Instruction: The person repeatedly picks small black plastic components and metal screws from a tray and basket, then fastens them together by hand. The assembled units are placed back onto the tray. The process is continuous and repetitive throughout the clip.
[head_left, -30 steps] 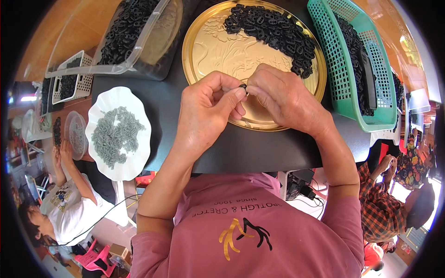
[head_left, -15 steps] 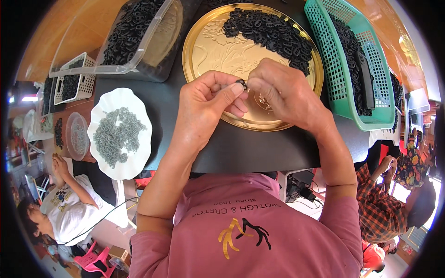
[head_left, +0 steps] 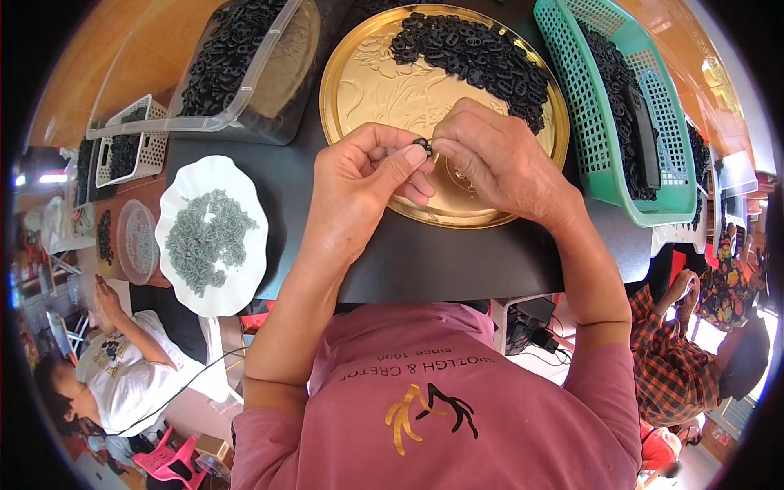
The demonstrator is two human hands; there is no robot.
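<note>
Between the thumb and fingers of my left hand (head_left: 367, 175) is a small black plastic piece (head_left: 423, 146). My right hand (head_left: 502, 163) is pinched close against that piece from the right; whatever its fingertips hold is too small to make out. Both hands are over the near part of a round gold tray (head_left: 359, 102). Along the tray's far right side lies a pile of flat black oval plastic pieces (head_left: 474, 61) with holes. Left of my left forearm, a white scalloped dish (head_left: 243, 282) holds many small grey screw-like parts (head_left: 208, 241).
A clear plastic bin (head_left: 204, 124) of black pieces stands at the far left. On the right is a green perforated basket (head_left: 592, 175) with black pieces and a long black object (head_left: 645, 139). Co-workers sit on the left (head_left: 131, 367) and right (head_left: 674, 359).
My right hand has shifted very slightly left and up, still pinched near the black piece. My left hand keeps its hold almost unmoved.
</note>
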